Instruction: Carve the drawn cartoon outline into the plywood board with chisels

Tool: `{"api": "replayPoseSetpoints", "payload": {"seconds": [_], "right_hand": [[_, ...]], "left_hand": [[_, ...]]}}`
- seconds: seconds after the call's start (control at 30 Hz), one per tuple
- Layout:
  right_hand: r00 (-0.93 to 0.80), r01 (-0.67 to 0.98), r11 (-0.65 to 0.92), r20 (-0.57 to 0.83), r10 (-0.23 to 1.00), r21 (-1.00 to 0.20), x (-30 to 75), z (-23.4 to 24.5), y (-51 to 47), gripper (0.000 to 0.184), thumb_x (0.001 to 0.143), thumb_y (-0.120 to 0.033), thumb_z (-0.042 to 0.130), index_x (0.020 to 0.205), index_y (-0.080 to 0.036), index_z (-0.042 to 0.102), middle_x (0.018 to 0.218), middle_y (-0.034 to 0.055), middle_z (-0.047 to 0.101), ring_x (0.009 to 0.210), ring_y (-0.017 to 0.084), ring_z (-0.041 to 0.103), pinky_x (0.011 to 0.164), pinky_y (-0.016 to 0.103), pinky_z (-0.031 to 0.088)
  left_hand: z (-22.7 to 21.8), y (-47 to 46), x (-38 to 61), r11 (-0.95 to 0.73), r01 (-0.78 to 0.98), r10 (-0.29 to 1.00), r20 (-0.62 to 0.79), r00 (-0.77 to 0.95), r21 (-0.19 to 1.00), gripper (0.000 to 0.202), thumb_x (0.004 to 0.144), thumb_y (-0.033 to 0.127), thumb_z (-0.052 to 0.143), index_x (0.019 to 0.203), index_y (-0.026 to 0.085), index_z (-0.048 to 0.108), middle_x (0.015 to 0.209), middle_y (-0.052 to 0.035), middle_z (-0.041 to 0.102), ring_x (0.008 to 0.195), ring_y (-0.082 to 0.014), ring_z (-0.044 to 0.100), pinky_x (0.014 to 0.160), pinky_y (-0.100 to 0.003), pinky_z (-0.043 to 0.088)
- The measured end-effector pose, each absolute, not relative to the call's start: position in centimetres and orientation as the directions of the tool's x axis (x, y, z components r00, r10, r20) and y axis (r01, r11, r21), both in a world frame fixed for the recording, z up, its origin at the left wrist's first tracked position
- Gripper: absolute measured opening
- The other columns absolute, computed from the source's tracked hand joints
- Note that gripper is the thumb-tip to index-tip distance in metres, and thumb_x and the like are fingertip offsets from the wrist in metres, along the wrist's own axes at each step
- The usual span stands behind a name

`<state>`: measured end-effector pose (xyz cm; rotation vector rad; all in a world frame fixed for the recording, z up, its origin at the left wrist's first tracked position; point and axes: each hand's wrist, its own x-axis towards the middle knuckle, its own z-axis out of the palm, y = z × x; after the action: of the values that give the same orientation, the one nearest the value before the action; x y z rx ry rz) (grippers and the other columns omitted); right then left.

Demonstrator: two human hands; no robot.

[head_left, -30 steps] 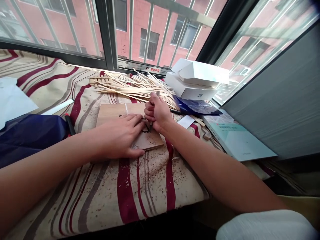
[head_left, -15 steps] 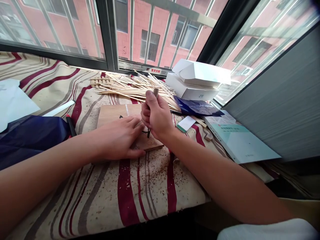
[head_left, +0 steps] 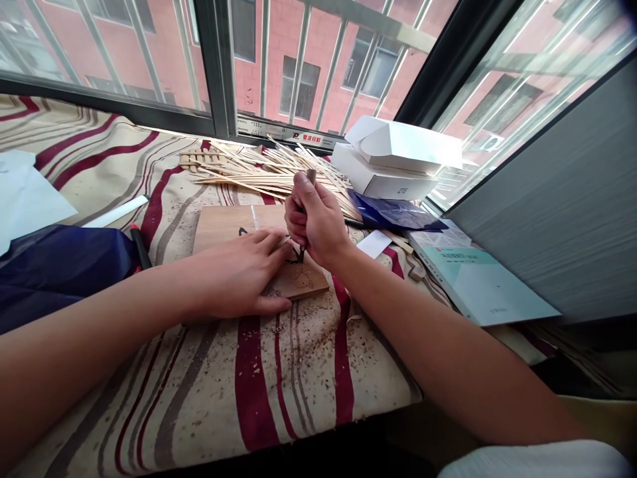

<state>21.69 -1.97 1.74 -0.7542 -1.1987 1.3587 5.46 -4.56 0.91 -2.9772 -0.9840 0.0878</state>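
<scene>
A flat wooden board (head_left: 213, 224) lies on the striped cloth, with dark marks and thin carved lines on its face. My left hand (head_left: 243, 272) rests flat on the board, fingers stretched out and thumb along its near edge. In my right hand (head_left: 318, 222) is a carving chisel (head_left: 311, 176), held upright in a fist. Its handle end sticks out above the thumb, and its dark metal tip points down at the dark mark near the board's right side. Part of the board is hidden under my left hand.
Wood crumbs (head_left: 348, 338) are scattered over the striped cloth (head_left: 209, 392). Behind the board lie thin wooden sticks (head_left: 259, 169) and a white box (head_left: 393, 179). A book (head_left: 482, 272) lies at right, dark blue plastic (head_left: 64, 265) and a black-and-red pen-like tool (head_left: 141, 247) at left.
My right hand has risen slightly with the chisel, and its tip has shifted up and a little right on the board. My left hand stays in place.
</scene>
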Motion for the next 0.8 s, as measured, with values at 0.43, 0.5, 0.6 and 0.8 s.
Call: {"api": "replayPoseSetpoints", "payload": {"seconds": [0.43,0.5,0.6,0.8], "right_hand": [[-0.346,-0.289,0.018,0.122,0.930,-0.957,23.1,2.3,-1.2,0.056,0.102,-0.062,0.062,0.074,-0.028,0.027,0.052,-0.0123,0.021,0.043,0.008,0.011,0.036,0.025,0.010],[-0.333,-0.264,0.045,0.135,0.933,-0.964,22.8,2.1,-1.2,0.056,0.101,-0.062,0.064,0.074,-0.028,0.028,0.052,-0.0120,0.023,0.043,0.007,0.012,0.036,0.025,0.011],[-0.330,-0.240,0.061,0.140,0.933,-0.969,22.4,1.7,-1.0,0.056,0.101,-0.062,0.063,0.074,-0.028,0.029,0.052,-0.0118,0.024,0.042,0.007,0.014,0.036,0.025,0.013],[-0.346,-0.208,0.102,0.171,0.923,-0.973,21.8,1.7,-1.0,0.054,0.103,-0.061,0.061,0.074,-0.028,0.030,0.053,-0.0111,0.027,0.043,0.006,0.017,0.036,0.023,0.015]], "left_hand": [[0.9,-4.5,5.5,-0.801,0.598,0.598,-0.052,0.800,-0.011,0.091,0.094,0.070,0.060,0.159,0.007,0.045,0.156,-0.0246,0.055,0.144,-0.0394,0.052,0.120,-0.046,0.039],[0.9,-4.6,5.5,-0.801,0.599,0.598,-0.060,0.799,-0.005,0.090,0.094,0.069,0.060,0.158,0.005,0.047,0.156,-0.0255,0.055,0.143,-0.0398,0.053,0.120,-0.046,0.038],[1.0,-4.7,5.6,-0.799,0.602,0.601,-0.063,0.797,-0.012,0.089,0.094,0.069,0.061,0.155,0.004,0.050,0.154,-0.0264,0.056,0.142,-0.0406,0.054,0.119,-0.046,0.040],[1.0,-4.7,5.5,-0.792,0.611,0.610,-0.055,0.791,0.006,0.086,0.095,0.075,0.058,0.149,0.008,0.058,0.153,-0.0249,0.058,0.142,-0.0404,0.054,0.121,-0.047,0.040]]}}
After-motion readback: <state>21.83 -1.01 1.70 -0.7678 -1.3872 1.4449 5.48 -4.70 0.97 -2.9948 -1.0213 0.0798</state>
